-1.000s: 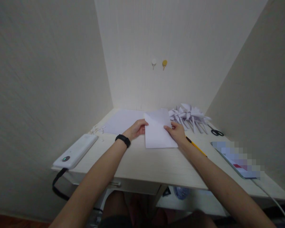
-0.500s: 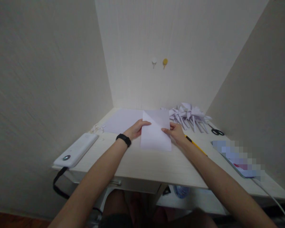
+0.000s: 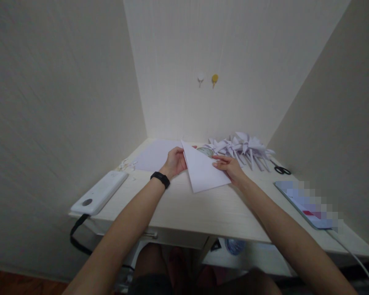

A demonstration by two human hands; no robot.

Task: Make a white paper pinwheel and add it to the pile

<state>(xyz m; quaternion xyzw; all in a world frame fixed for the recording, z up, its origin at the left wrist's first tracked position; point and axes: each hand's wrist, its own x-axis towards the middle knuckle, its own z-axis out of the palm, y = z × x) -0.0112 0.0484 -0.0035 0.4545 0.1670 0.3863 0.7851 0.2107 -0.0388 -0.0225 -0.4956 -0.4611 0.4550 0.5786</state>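
Note:
A sheet of white paper (image 3: 203, 172), folded over on a slant, is held between both hands above the desk. At its upper left edge my left hand (image 3: 175, 162) grips it, the fingertips partly behind the sheet. My right hand (image 3: 230, 169) pinches the slanted edge on the right, with some fingers stretched along it. Just behind the paper a round, flat greenish thing (image 3: 205, 151) shows in part. White paper pinwheels (image 3: 242, 145) lie in a pile beyond my right hand.
More white paper (image 3: 153, 155) lies at the back left, near small white bits (image 3: 127, 164). A white box-like device (image 3: 100, 193) sits at the left edge. Black-handled scissors (image 3: 282, 169) and a phone or tablet (image 3: 304, 205) with a cable are on the right.
The paper has turned and its slanted fold now forms the upper right edge. My right hand has shifted slightly right. The yellow pencil-like stick is now hidden, and the round thing has come into view.

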